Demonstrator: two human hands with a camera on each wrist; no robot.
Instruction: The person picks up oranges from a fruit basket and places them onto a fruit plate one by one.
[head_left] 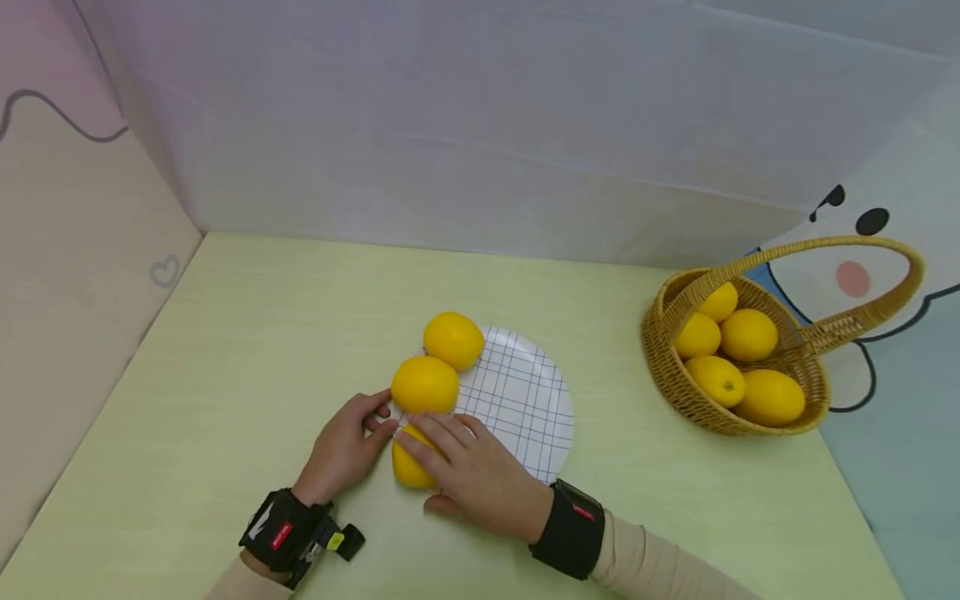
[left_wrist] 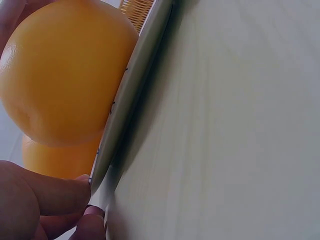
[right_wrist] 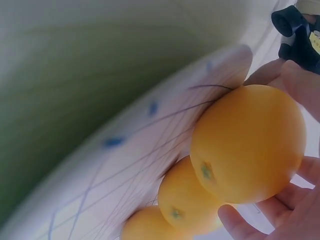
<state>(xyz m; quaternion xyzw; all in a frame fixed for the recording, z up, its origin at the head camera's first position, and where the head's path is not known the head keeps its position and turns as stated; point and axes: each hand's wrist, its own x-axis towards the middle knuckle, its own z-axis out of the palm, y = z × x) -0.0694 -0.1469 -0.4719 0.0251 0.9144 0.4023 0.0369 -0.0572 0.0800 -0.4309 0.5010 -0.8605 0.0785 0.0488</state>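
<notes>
Three yellow lemons lie in a row along the left side of a white plate [head_left: 525, 392] with a blue grid pattern. The far lemon [head_left: 453, 340] and the middle lemon [head_left: 424, 385] lie uncovered, while the near lemon [head_left: 411, 463] is partly hidden by my right hand [head_left: 480, 479]. That hand holds the near lemon [right_wrist: 250, 145], its fingers over the top and side and its thumb low beside it. My left hand [head_left: 348, 442] pinches the plate's left rim [left_wrist: 117, 107], thumb above and fingers below. In the left wrist view the rim is tilted above the table.
A wicker basket [head_left: 660, 367] with a tall arched handle [head_left: 825, 242] stands on the right of the pale table [head_left: 247, 350], holding several lemons [head_left: 750, 335]. A pale wall covering [head_left: 465, 125] closes off the back and both sides.
</notes>
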